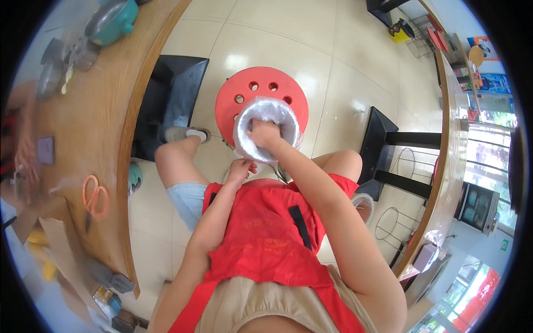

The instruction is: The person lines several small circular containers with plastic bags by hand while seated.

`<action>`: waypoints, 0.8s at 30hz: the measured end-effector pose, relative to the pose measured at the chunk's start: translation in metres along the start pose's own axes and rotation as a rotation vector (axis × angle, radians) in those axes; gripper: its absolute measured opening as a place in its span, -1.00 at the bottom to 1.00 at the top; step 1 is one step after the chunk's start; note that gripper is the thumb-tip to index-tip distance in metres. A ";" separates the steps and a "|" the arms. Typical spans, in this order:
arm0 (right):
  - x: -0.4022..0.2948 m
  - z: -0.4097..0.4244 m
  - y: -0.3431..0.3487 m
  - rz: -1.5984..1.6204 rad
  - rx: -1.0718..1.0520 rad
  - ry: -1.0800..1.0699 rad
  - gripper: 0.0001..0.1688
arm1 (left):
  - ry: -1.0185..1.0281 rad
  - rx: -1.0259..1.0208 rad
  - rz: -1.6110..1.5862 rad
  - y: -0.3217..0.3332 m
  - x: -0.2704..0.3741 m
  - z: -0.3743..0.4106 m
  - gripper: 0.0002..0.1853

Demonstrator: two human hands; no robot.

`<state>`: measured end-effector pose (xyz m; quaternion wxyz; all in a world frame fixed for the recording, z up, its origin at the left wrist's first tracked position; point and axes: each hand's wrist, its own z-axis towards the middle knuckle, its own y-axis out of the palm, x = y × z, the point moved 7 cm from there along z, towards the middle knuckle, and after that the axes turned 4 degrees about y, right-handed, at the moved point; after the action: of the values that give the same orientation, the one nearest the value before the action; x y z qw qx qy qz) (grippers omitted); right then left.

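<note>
A round container (245, 145) with a silvery, shiny lining stands between the person's knees, over the near part of a red plastic stool (258, 77) with round holes. My right hand (265, 132) reaches down inside it; the fingers are partly hidden, and whether they hold anything cannot be told. At the container's near lower edge is my left hand (241, 170), its fingers curled close to the rim; whether they pinch it is unclear. A red apron (266, 233) covers the lap.
On the left, a wooden table (112, 104) bears orange-handled scissors (95, 197), a phone (46, 150), a teal pan (112, 23) and an opened cardboard box (62, 245). Another person's hand (27, 156) is beside the phone. Black table bases (170, 100) flank the stool; another table stands right.
</note>
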<state>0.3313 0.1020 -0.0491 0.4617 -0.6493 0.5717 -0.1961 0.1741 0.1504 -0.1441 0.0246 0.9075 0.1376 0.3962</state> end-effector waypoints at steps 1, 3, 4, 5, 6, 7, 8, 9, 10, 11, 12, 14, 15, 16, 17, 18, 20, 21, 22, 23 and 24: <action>0.000 0.001 -0.001 0.004 -0.041 0.021 -0.34 | 0.002 -0.001 0.015 -0.001 -0.001 0.006 -0.77; -0.007 -0.002 -0.004 0.026 -0.131 0.054 -0.29 | -0.004 0.009 0.055 -0.016 -0.010 0.017 -0.77; -0.011 -0.007 -0.006 0.042 -0.113 0.034 -0.31 | 0.031 0.065 0.080 -0.022 -0.012 0.019 -0.79; -0.008 -0.007 -0.005 0.026 -0.092 0.031 -0.30 | 0.071 0.054 0.183 -0.021 -0.006 0.020 -0.80; -0.007 -0.006 -0.004 0.008 -0.070 0.028 -0.30 | 0.113 0.044 0.286 -0.020 0.000 0.020 -0.80; -0.005 -0.005 -0.004 -0.010 -0.049 0.025 -0.29 | 0.156 0.034 0.387 -0.018 0.006 0.021 -0.81; -0.006 -0.006 -0.005 -0.006 -0.068 0.010 -0.28 | 0.001 -0.068 0.328 -0.021 0.005 0.016 -0.80; -0.010 -0.009 -0.010 0.014 -0.082 -0.003 -0.30 | -0.001 -0.105 0.287 -0.030 0.009 0.008 -0.79; -0.012 -0.012 -0.017 0.033 -0.095 -0.016 -0.33 | -0.003 -0.141 0.245 -0.037 0.013 0.000 -0.78; -0.012 -0.016 -0.021 0.055 -0.107 -0.028 -0.36 | -0.006 -0.179 0.207 -0.045 0.016 -0.009 -0.77; -0.008 -0.014 -0.021 0.055 0.007 -0.081 -0.38 | 0.055 -0.244 -0.038 -0.044 0.020 -0.012 -0.78; 0.003 -0.008 -0.015 0.049 0.233 -0.180 -0.43 | 0.207 -0.115 -0.120 -0.048 0.039 -0.011 -0.80; -0.003 -0.006 -0.014 0.028 0.055 -0.187 -0.47 | 0.282 -0.039 -0.166 -0.049 0.055 -0.018 -0.81; -0.009 -0.002 -0.016 0.009 -0.123 -0.194 -0.51 | 0.319 0.030 -0.182 -0.050 0.070 -0.023 -0.80; -0.011 -0.008 -0.011 -0.009 -0.307 -0.201 -0.54 | 0.351 0.100 -0.199 -0.047 0.091 -0.032 -0.80; -0.009 -0.013 -0.012 0.006 -0.256 -0.255 -0.62 | 0.385 0.167 -0.218 -0.043 0.110 -0.042 -0.79; -0.004 -0.048 -0.066 0.331 0.154 -0.342 -0.68 | 0.446 0.247 0.090 -0.036 0.147 -0.056 -0.76; 0.008 -0.074 -0.090 0.494 0.359 -0.374 -0.70 | 0.469 0.281 0.245 -0.029 0.162 -0.064 -0.73; 0.032 -0.091 -0.101 0.643 0.562 -0.267 -0.74 | 0.483 0.252 0.385 -0.016 0.174 -0.068 -0.69; 0.058 -0.108 -0.107 0.791 0.763 -0.154 -0.76 | 0.476 0.214 0.393 -0.013 0.172 -0.063 -0.71; 0.079 -0.111 -0.100 0.916 0.728 -0.044 -0.77 | 0.471 0.175 0.406 -0.011 0.171 -0.057 -0.72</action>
<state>0.3213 -0.0203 0.0667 0.7045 -0.1395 0.6802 -0.1469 0.2413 0.2030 0.0147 -0.1657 0.7984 -0.0107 0.5787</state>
